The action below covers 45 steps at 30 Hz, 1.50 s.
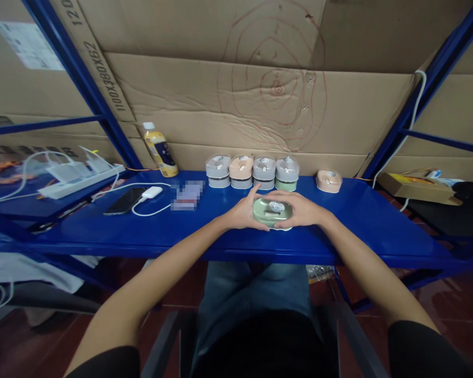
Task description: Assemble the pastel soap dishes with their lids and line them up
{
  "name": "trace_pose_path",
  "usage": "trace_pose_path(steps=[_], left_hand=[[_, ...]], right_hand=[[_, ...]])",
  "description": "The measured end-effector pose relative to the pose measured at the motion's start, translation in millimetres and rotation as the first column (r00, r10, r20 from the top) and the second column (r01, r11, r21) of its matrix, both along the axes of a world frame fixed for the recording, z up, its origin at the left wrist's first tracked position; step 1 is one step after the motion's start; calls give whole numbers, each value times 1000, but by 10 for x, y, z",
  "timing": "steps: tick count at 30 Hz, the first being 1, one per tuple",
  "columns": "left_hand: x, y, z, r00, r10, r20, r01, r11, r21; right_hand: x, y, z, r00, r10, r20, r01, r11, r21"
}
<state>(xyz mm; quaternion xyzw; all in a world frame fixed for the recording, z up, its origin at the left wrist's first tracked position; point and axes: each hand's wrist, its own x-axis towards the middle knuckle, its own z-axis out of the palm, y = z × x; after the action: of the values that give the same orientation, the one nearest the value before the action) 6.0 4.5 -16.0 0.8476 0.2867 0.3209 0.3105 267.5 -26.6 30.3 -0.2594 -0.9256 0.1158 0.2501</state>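
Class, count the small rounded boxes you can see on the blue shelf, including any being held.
6: four boxes in a back row, one peach box apart to their right, one green box between both hands. Stacked ones may hide more.

Blue worktop (pixel 102 231). Beyond the hands, against the cardboard wall (pixel 236 94): row of four stacked lidded cases (pixel 252 172); single peach case (pixel 329 180) apart, to their right. Left of the hands: yellow bottle (pixel 160 149), dark phone (pixel 125 201), white charger (pixel 152 192), power strip (pixel 81 178).
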Motion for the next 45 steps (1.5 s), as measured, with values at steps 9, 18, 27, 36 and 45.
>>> trace_pose_path(steps=[9, 18, 27, 36, 45], left_hand=[[-4, -51, 71, 999, 13, -43, -12, 1000, 26], [7, -84, 172, 997, 50, -66, -44, 996, 79], [0, -86, 141, 999, 35, 18, -37, 996, 87], [18, -56, 131, 998, 28, -50, -24, 997, 75], [-3, -94, 175, 988, 35, -152, -29, 999, 43]], right_hand=[[-37, -80, 91, 995, -42, 88, 41, 999, 18], [-72, -120, 208, 978, -95, 186, 85, 994, 62], [-29, -125, 179, 988, -84, 130, 81, 996, 32], [-70, -105, 160, 984, -75, 159, 78, 997, -10], [-1, 33, 21, 993, -9, 120, 21, 995, -100]])
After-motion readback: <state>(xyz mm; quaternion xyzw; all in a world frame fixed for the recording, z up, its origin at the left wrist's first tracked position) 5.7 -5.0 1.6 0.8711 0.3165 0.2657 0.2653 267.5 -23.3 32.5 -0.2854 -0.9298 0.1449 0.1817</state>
